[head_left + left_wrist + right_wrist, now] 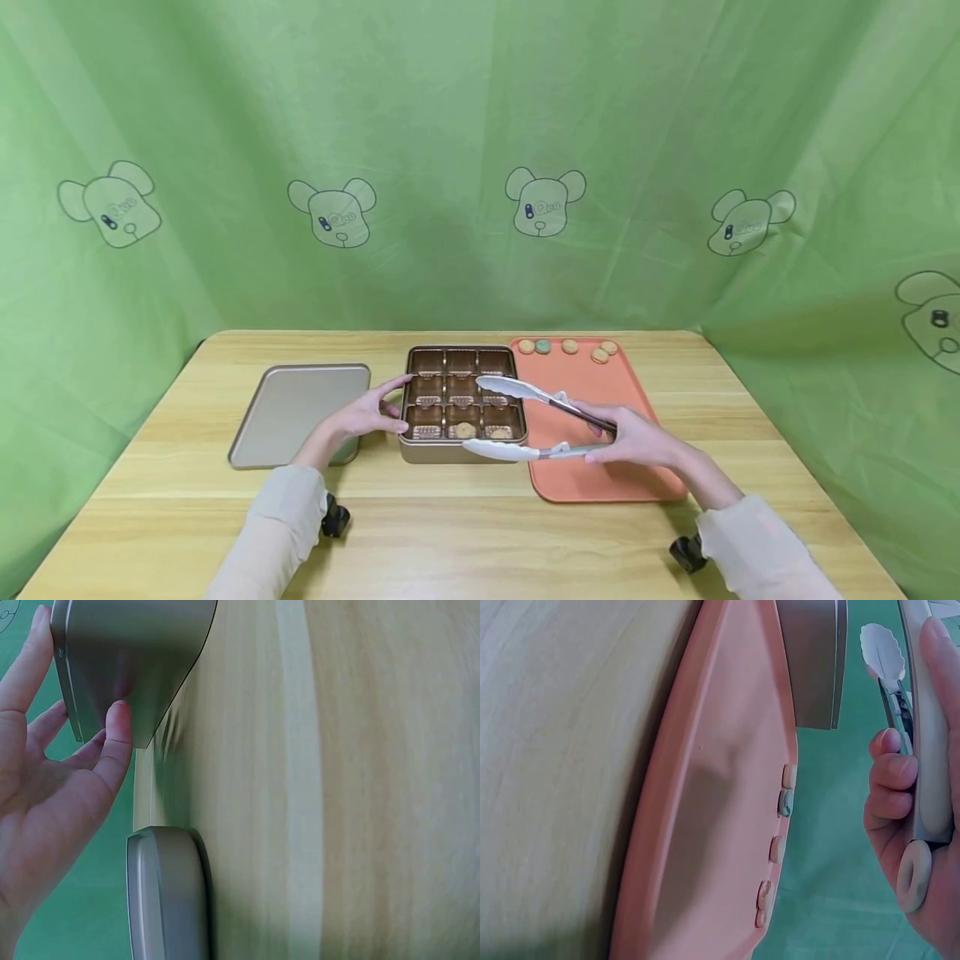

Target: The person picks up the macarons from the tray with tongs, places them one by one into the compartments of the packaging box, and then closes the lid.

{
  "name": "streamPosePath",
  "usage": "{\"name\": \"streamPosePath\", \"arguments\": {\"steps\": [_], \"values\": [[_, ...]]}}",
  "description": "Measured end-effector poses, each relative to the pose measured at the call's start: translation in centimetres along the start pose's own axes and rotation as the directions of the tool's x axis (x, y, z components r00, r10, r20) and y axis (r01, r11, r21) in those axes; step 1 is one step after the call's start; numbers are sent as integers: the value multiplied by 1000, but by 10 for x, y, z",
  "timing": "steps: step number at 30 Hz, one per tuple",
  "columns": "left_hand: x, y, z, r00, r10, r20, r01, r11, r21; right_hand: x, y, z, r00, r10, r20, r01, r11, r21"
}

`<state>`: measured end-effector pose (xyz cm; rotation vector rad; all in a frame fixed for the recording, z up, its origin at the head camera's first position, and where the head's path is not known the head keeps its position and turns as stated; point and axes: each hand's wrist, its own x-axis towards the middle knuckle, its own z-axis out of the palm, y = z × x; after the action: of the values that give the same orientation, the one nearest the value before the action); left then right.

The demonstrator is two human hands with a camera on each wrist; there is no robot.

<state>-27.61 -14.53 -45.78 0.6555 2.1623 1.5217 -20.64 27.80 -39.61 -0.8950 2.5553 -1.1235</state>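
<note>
A metal tin (459, 452) with a brown divided insert stands mid-table; two compartments of its front row hold cookies, one a pale cookie (465, 430). Against the tin's left side rest the fingertips and thumb of my left hand (365, 414), fingers spread. My right hand (637, 437) grips a pair of tongs (930, 735) with pale scalloped heads. The tongs are spread wide, with nothing between the heads. One head (510, 387) reaches over the tin's right compartments, the other (501, 451) overlaps its front wall in the head view.
A coral tray (570, 483) lies right of the tin. Along its far edge sit several cookies, including a green cookie (542, 346) and a tan cookie (570, 347). Left of the tin lies a metal lid (300, 408). A green curtain (442, 275) hangs behind the table.
</note>
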Motion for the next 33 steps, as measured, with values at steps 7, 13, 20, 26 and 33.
{"name": "streamPosePath", "arguments": {"steps": [7,13,20,26,33], "values": [[0,0,0,1000,-1,-4,1,1000,6,-1,3,1,1000,8,-5,-8,1000,-9],[0,0,1,1000,9,1,-9,1000,2,-3,25,2,999,27,-21,-27,1000,14],[0,0,0,1000,10,-3,-10,1000,16,-9,34,-2,999,12,-52,-10,999,40],[0,-2,-1,1000,18,0,-18,1000,17,-17,44,-5,992,66,-104,-62,997,43],[1,-2,-1,999,37,13,-37,999,10,-24,56,-8,973,136,-186,-129,990,49]]}}
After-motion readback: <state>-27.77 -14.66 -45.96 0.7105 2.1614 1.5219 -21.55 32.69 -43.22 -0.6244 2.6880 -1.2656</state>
